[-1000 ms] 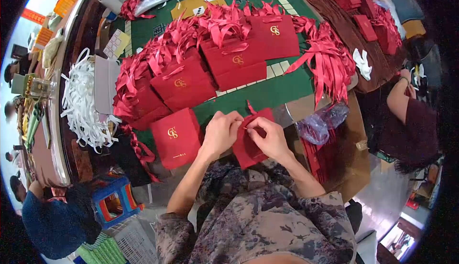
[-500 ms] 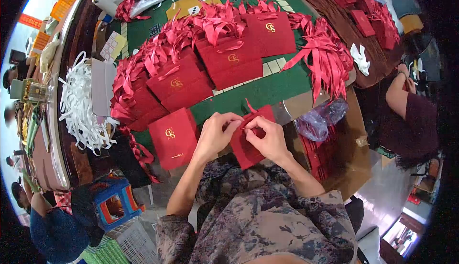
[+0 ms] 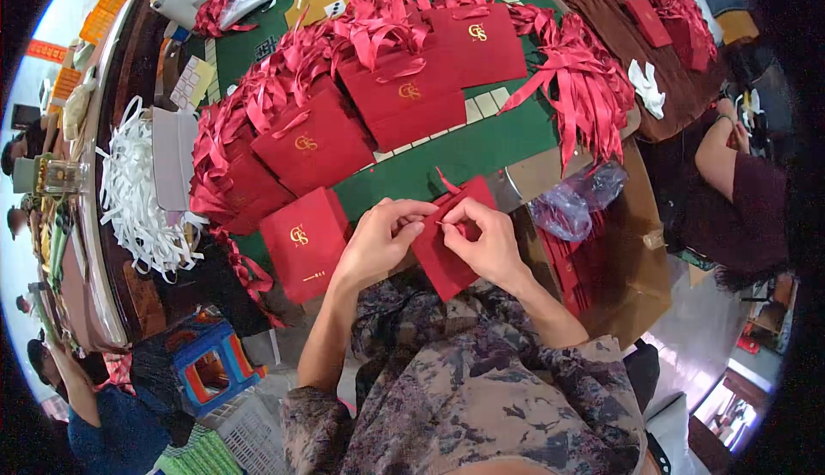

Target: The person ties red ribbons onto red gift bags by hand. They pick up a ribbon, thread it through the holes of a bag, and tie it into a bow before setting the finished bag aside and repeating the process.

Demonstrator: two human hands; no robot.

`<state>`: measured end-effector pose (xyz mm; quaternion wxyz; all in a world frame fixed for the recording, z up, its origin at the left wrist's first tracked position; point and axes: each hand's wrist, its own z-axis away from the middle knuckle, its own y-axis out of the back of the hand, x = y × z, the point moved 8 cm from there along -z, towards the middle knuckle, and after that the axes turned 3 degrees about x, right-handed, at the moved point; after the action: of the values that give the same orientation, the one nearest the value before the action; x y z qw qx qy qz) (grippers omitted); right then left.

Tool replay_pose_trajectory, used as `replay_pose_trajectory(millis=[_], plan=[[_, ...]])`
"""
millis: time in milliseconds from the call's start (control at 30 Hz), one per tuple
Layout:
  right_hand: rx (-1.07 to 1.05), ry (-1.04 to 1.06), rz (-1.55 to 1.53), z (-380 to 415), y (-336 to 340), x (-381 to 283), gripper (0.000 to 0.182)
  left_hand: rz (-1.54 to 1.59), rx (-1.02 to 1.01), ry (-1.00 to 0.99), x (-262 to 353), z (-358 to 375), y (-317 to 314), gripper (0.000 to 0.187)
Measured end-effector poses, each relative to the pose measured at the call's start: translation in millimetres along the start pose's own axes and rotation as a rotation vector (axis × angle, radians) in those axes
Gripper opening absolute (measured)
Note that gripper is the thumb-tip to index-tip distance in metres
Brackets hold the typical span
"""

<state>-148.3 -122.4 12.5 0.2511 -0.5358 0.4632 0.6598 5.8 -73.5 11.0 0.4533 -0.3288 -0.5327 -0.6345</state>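
Note:
A red paper gift bag (image 3: 447, 275) lies at the table's near edge, under both my hands. My left hand (image 3: 378, 241) is closed at the bag's upper left, its fingertips pinched against it. From the right, my right hand (image 3: 483, 245) pinches a thin end of red ribbon close to the bag's surface. A short loop of red ribbon (image 3: 447, 181) sticks up past the bag's far edge. Just left of my left hand rests another red gift bag (image 3: 302, 247) with gold lettering. The fingertips partly hide the spot where ribbon and bag meet.
Rows of red gift bags (image 3: 404, 101) with ribbon handles cover the green table (image 3: 391, 172). Loose red ribbons (image 3: 584, 97) hang at the right, above a cardboard box (image 3: 632, 277) with crumpled plastic (image 3: 563, 213). White paper strips (image 3: 137, 196) lie left. Other people sit at both sides.
The view has shifted slightly, so the table's contents appear a little further left and up. Both hands stay at the same bag, with only small finger movement.

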Motion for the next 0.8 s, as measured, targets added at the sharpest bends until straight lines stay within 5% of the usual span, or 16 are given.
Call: replay_pose_trajectory(millis=[600, 800], plan=[[-0.014, 0.094, 0.048, 1.1, 0.9, -6.5, 0.011, -0.011, -0.014, 0.07, -2.2, -0.9, -3.4, 0.03], [0.051, 0.113, 0.229, -0.6, -7.5, -14.7, 0.016, -0.252, 0.204, -0.111, 15.6, 3.1, -5.3, 0.026]])
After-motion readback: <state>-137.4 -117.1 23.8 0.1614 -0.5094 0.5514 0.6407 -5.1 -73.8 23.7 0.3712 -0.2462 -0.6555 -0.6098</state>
